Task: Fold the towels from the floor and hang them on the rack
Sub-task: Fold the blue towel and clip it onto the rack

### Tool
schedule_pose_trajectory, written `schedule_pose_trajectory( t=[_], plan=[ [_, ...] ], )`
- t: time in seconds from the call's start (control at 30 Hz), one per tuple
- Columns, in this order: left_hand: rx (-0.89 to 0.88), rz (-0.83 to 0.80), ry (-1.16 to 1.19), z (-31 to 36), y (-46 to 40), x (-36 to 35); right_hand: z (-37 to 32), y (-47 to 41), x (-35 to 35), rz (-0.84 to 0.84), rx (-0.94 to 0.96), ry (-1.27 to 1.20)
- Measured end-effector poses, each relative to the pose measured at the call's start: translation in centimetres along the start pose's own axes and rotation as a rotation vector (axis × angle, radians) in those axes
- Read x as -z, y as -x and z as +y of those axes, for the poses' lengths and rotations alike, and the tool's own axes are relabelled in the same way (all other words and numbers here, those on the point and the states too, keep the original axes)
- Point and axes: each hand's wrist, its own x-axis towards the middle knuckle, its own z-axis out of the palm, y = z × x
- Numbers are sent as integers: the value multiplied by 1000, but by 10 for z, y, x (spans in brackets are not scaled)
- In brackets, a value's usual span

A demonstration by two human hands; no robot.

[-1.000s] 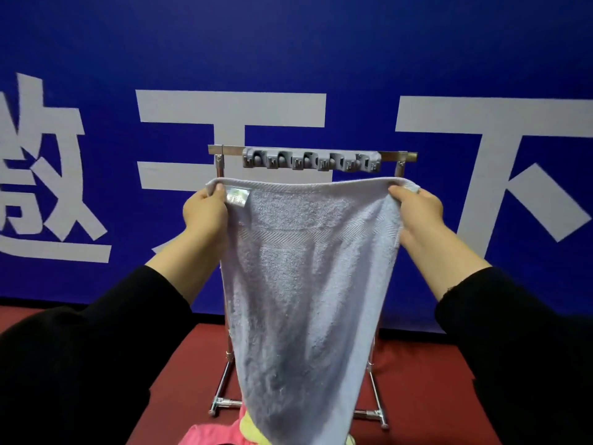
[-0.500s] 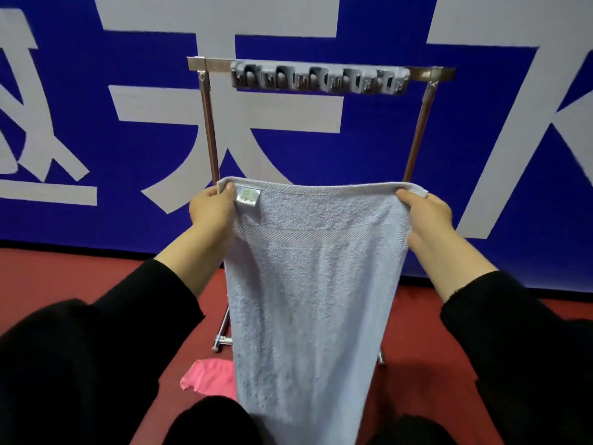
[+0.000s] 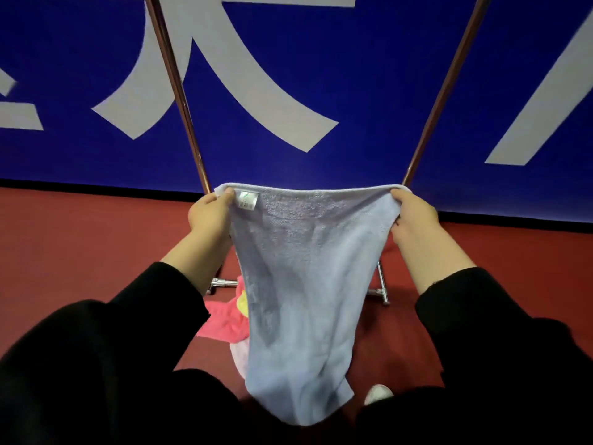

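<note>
here the person holds a pale blue towel (image 3: 298, 284) out in front by its top edge, one corner in each hand. the left hand (image 3: 210, 216) is pinched shut on the corner at about 9 o'clock of the towel, right beside a small white label (image 3: 247, 200); the right hand (image 3: 414, 220) is clamped on the opposite corner at about 3 o'clock. the top edge runs roughly level between them, sagging a little in the middle, and the towel's long axis hangs straight down toward 6 o'clock, its lower end narrowing and reaching near the person's legs.

the rack (image 3: 175, 81) stands just behind the towel, its two slanted poles rising toward 12 o'clock and its feet on the red floor (image 3: 80, 245); its top bar is out of view. both hands look about equally near the poles. a pink towel (image 3: 221, 326) with something yellow on it lies on the floor at about 8 o'clock of the hanging towel.

the towel seems still unfolded, so the next move likely brings the lower end up to the top edge, or the two corners together.
</note>
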Motion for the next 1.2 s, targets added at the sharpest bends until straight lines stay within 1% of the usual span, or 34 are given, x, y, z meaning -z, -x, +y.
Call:
schedule_pose_trajectory(
  t=[0.1, 0.17, 0.27, 0.4, 0.47, 0.53, 0.63, 0.73, 0.8, 0.87, 0.93, 0.97, 1.03, 1.07, 1.13, 1.2],
  plan=[
    [49, 45, 11, -24, -6, -2, 24, -12, -1, 13, -82, 3],
    [67, 62, -20, -36, -2, -4, 39, -13, 0, 18, -123, 49],
    [113, 41, -10, -49, 12, -11, 59, -4, 4, -43, -153, 119],
    [216, 79, -56, -52, 32, -24, 77, 9, 6, -142, -127, 303],
    [251, 90, -38, -55, 39, -29, 83, 13, 3, -178, -98, 380],
    [267, 72, -12, -60, 46, -31, 87, 16, 2, -206, -70, 441],
    [291, 28, 46, -65, 49, -37, 90, 16, -2, -265, -42, 462],
    [272, -13, 31, -64, 48, -44, 88, 15, -9, -346, -23, 516],
    [225, -46, -6, -64, 47, -48, 84, 12, -12, -379, 45, 632],
    [133, -71, -79, -65, 44, -49, 77, 7, -13, -331, 203, 776],
    [28, -56, -143, -65, 36, -47, 67, 2, -9, -219, 335, 907],
    [-21, -48, -148, -64, 31, -45, 62, 0, -6, -161, 371, 950],
    [-87, -34, -176, -63, 23, -41, 56, -5, 0, -86, 372, 952],
    [-92, -37, -200, -63, 19, -41, 55, -8, 3, -73, 344, 936],
    [-37, -48, -220, -66, 16, -40, 56, -8, 3, -117, 261, 887],
    [51, -87, -223, -69, 15, -42, 58, -4, 0, -223, 153, 743]
  ],
)
